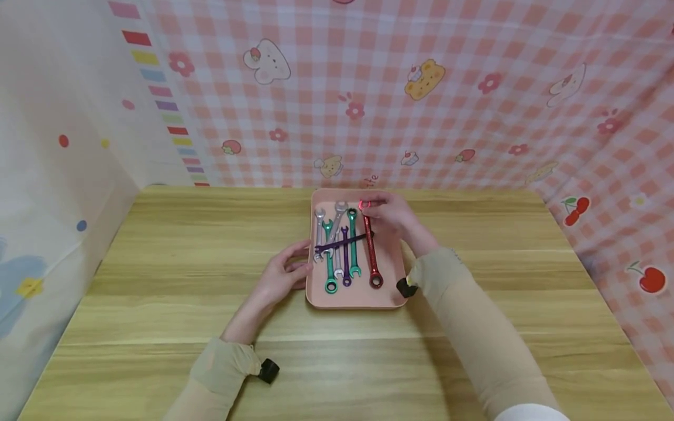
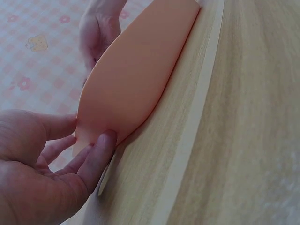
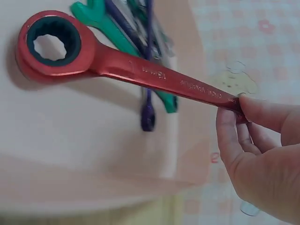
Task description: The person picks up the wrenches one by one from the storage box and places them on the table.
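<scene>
Fingers [image 3: 232, 136] of the right hand [image 1: 392, 217] pinch the open-jaw end of a red ratcheting wrench [image 1: 371, 250], whose ring end rests low in a pink tray [image 1: 355, 298] at the middle of the wooden worktop [image 1: 158, 263]. The left hand [image 1: 281, 273], fingers relaxed and spread, presses lightly against the tray's left wall, steadying it. Beside the red tool lie a green wrench [image 1: 329, 263], a teal one [image 1: 353, 245], two purple ones [image 1: 344, 257] and silver ones [image 1: 337, 219], crossed in a loose pile. The red wrench looks like solid metal: stiff, fairly heavy for its length, with a smooth painted shank that could slip from a fingertip grip at one end. A hold nearer mid-shank, where the flat faces give purchase, would likely balance it better.
</scene>
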Tool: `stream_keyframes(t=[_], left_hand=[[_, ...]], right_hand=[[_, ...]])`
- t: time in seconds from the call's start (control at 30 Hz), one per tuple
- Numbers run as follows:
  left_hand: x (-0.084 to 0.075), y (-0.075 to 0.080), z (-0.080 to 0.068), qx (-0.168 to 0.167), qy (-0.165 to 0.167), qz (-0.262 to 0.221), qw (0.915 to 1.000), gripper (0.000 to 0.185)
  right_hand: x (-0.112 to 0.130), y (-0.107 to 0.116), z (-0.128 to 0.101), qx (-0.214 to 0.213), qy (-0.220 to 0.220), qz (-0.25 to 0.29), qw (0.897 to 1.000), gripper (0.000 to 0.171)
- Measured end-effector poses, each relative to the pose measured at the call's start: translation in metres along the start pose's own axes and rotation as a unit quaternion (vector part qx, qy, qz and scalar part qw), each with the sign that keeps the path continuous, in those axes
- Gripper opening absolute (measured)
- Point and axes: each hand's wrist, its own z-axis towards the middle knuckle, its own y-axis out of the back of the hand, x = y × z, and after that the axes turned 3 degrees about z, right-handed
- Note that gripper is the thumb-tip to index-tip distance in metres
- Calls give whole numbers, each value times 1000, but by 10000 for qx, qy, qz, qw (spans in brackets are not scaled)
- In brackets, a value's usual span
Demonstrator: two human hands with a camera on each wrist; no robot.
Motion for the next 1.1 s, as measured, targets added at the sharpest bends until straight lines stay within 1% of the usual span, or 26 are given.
stream_keyframes(t=[0.13, 0.23, 0.27, 0.33, 0.4, 0.47, 0.57, 0.63, 0.73, 0.9, 1.03, 1.1], left_hand=[[0, 0, 0, -16, 5, 13, 10000, 63], [0, 0, -1, -14, 7, 13, 10000, 63], [0, 0, -1, -7, 4, 10, 10000, 63], [0, -1, -1, 5, 2, 15, 10000, 63], [0, -1, -1, 7, -3, 21, 10000, 63], [0, -1, -1, 1, 6, 26, 10000, 63], [0, 0, -1, -20, 8, 35, 10000, 63], [0, 1, -1, -39, 16, 33, 10000, 63], [1, 1, -1, -60, 20, 26, 10000, 63], [1, 0, -1, -29, 58, 12, 10000, 64], [1, 0, -2, -35, 58, 23, 10000, 63], [0, 0, -1, -35, 43, 18, 10000, 63]], right_hand=[[8, 14, -3, 137, 53, 587, 9982, 49], [13, 31, -8, 229, 173, 912, 9954, 51], [13, 37, -11, 227, 188, 994, 9946, 50], [13, 50, -16, 303, 210, 1147, 9927, 42], [10, 65, -21, 371, 237, 1299, 9906, 30], [5, 80, -26, 378, 231, 1409, 9890, 25], [-5, 98, -32, 413, 148, 1464, 9882, 32], [-12, 105, -34, 401, 38, 1485, 9881, 34], [-21, 109, -34, 437, -122, 1535, 9871, 34], [-33, 106, -31, 492, -141, 1599, 9858, 35], [-38, 103, -30, 450, -190, 1537, 9869, 37], [-41, 103, -29, 431, -189, 1471, 9880, 34]])
